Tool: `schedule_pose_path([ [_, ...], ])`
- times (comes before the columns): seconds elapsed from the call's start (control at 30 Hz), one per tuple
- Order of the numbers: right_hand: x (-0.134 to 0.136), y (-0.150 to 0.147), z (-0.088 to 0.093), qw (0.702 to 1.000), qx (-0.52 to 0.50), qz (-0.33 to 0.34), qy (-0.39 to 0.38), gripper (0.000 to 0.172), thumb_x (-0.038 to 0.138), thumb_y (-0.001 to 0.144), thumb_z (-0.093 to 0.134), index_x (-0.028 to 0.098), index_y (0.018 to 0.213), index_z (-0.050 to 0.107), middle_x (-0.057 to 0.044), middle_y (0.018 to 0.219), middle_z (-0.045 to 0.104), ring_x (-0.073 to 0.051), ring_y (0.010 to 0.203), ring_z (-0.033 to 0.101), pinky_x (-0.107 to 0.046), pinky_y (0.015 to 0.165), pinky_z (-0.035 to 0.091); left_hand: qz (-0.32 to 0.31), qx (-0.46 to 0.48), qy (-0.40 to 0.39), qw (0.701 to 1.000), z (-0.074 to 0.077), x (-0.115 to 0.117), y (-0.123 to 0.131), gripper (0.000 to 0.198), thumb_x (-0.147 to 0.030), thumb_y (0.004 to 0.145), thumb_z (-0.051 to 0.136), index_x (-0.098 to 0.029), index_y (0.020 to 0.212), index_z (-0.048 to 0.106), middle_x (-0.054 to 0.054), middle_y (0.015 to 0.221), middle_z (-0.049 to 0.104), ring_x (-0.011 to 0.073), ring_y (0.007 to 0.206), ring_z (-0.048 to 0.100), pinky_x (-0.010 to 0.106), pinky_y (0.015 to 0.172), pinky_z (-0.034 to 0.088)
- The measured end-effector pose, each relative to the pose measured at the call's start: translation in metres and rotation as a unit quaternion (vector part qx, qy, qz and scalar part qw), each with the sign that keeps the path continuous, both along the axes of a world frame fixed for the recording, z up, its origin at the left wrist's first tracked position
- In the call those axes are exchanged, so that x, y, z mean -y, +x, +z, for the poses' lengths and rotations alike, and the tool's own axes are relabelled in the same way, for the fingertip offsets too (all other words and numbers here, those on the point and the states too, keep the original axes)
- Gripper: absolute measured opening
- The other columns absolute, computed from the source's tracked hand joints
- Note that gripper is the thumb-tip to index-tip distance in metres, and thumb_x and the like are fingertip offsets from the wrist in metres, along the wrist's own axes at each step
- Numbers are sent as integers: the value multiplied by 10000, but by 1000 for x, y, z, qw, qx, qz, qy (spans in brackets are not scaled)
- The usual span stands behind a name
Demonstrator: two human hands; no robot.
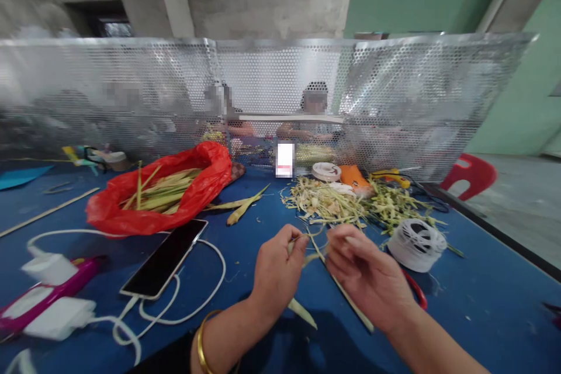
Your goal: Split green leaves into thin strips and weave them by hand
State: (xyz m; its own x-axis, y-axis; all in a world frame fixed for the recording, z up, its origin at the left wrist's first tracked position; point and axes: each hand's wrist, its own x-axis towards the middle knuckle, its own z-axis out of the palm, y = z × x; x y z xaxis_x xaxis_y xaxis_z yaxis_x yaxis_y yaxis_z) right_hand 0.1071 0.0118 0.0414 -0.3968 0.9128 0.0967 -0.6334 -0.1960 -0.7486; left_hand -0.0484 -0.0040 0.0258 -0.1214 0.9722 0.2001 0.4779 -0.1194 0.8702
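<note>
My left hand (279, 269), closed in a pinch, grips a pale green strip of dried plant leaf (303, 313) whose broad end hangs below the palm. To the right, my right hand (368, 277) is closed, thumb and fingers curled together; it is slightly blurred, and what sits in the pinch is too small to make out. Thin strands loop in the gap between the two hands. A long, narrow stalk (357, 307) runs diagonally on the blue table (245, 339), partly behind my right hand. Red handles (416, 291) peek out beside the right wrist.
A red plastic bag (118, 213) of leaf strips is at left. In front lie loose leaves (245, 208), a trimmings heap (326, 201), white tape rolls (417, 245) and an orange packet (355, 178). A phone (166, 260) with cables lies left. Behind a perforated screen (280, 70), people sit.
</note>
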Motion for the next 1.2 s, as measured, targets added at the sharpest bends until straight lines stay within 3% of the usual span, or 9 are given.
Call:
schedule_pose_path([
  [0.13,-12,17,11,990,50,-113,64,112,323,726,643,246,807,650,27,642,405,-94,483,335,-254,457,328,21,136,-51,989,-1,-8,-2,234,-409,828,494,-208,709,497,-98,376,380,88,361,365,194,425,282],
  [0.23,-14,10,0,958,215,-176,74,206,337,701,709,235,874,663,-22,759,583,-151,663,534,-289,607,439,49,285,-54,956,-1,-13,-2,238,-416,828,487,-198,732,488,-113,356,351,60,328,262,172,378,203],
  [0.4,17,-36,-41,930,337,-1,148,463,297,683,732,228,1122,603,-61,1061,653,-238,1042,571,-379,910,422,65,471,-14,879,1,-12,-2,211,-400,799,541,-198,777,481,-132,347,330,45,298,188,173,333,154],
  [0.47,28,-48,-48,950,260,101,142,337,332,776,640,219,1091,603,-43,1003,666,-214,980,605,-351,864,452,56,503,-24,862,4,-11,-2,206,-389,796,556,-195,776,490,-127,346,338,40,290,202,172,327,157],
  [0.57,31,-52,-43,958,243,129,82,300,432,776,614,162,908,630,-16,762,651,-175,722,642,-311,722,483,63,546,-49,834,8,-11,-3,183,-347,791,579,-192,753,491,-126,355,320,34,291,224,167,329,184],
  [0.73,29,-47,-30,957,249,135,-57,453,539,645,694,146,835,573,19,654,587,-116,542,606,-251,576,476,73,572,-67,814,11,-14,-3,230,-372,789,616,-181,736,499,-126,376,299,24,297,217,157,323,170],
  [0.9,29,-48,-39,944,281,168,-38,376,502,690,657,166,771,510,42,585,581,-41,341,441,-164,360,314,86,576,-88,808,12,-19,-4,273,-419,794,612,-174,730,511,-130,384,271,29,296,229,155,326,212],
  [1.07,16,-39,-37,932,362,28,25,261,417,823,514,171,738,522,91,474,445,-32,317,293,-168,335,196,154,485,-74,857,24,-30,-27,63,-165,795,566,-150,853,587,6,691,604,117,609,598,226,564,478],
  [1.2,0,-26,-29,888,436,-91,114,140,250,865,433,184,812,545,66,541,469,-77,430,409,-184,432,294,249,418,79,870,40,-24,-40,330,-68,701,623,-241,980,590,-20,985,615,110,969,583,181,806,452],
])
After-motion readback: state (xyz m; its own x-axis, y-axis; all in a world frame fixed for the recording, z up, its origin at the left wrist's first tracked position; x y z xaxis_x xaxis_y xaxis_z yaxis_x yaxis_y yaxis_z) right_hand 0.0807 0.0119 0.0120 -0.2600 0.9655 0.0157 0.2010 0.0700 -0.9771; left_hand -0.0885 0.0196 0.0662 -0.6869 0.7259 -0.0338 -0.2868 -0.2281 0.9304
